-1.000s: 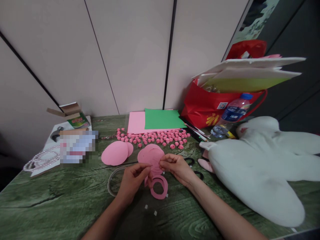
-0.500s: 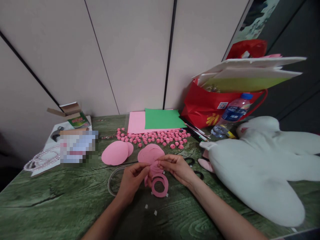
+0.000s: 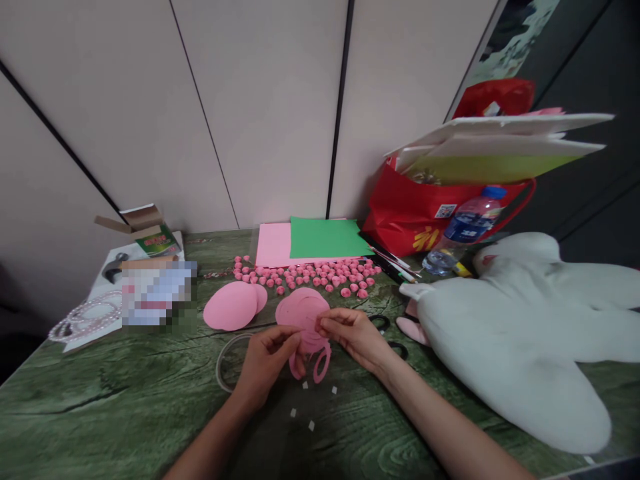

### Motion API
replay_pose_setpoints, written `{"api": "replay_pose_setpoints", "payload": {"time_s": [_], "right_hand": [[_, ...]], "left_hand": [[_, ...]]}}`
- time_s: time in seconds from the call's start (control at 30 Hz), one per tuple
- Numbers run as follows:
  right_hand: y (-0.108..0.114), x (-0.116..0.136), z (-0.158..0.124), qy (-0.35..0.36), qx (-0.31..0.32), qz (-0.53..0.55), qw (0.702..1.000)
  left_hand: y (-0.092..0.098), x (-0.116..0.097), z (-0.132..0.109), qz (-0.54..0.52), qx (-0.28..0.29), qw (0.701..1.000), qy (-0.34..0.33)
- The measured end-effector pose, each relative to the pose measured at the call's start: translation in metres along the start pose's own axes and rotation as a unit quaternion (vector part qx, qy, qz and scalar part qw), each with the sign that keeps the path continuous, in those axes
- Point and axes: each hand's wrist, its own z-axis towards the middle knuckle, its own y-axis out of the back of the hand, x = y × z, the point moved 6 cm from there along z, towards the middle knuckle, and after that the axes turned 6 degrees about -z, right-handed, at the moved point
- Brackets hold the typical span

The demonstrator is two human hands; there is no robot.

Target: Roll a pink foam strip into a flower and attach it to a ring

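Note:
A curling pink paper strip [image 3: 315, 343] is stretched between my two hands, with a narrow loop [image 3: 323, 363] of it hanging below. My left hand [image 3: 267, 357] pinches the strip at one side, fingers closed. On the other side my right hand [image 3: 353, 333] pinches it between thumb and forefinger. Just behind the hands lie round pink paper discs [image 3: 295, 307], partly covered by the strip. More pink paper ovals [image 3: 229, 307] rest to the left. A clear tape roll [image 3: 220, 363] lies beside my left hand, partly hidden by it.
Many small rolled pink paper roses [image 3: 320, 273] spread behind the discs. Green paper [image 3: 327, 238] lies on pink sheets. Black scissor handles [image 3: 399, 349] show beside my right wrist. A white plush toy [image 3: 510, 340], a bottle [image 3: 467, 230] and a red bag [image 3: 400, 200] occupy the right.
The strip's lower ring, wide and round before, has turned into a narrow, nearly edge-on loop higher up. White scraps beneath are now uncovered. Both hands have hardly moved.

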Motion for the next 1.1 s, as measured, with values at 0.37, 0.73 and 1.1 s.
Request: {"api": "replay_pose_setpoints", "payload": {"time_s": [0.37,0.73,1.1], "right_hand": [[-0.0005,0.0003,-0.0005,-0.003,0.016,-0.021,1.000],[0.0044,-0.0004,-0.0001,0.003,-0.025,-0.007,1.000],[-0.0009,0.0007,0.0002,0.005,0.029,-0.018,0.999]], "left_hand": [[-0.0002,0.0001,0.0009,-0.007,0.001,1.000,0.003],[-0.0005,0.0026,0.0002,-0.020,0.002,1.000,0.010],[0.0022,0.0011,0.0013,-0.027,-0.017,0.999,0.007]]}}
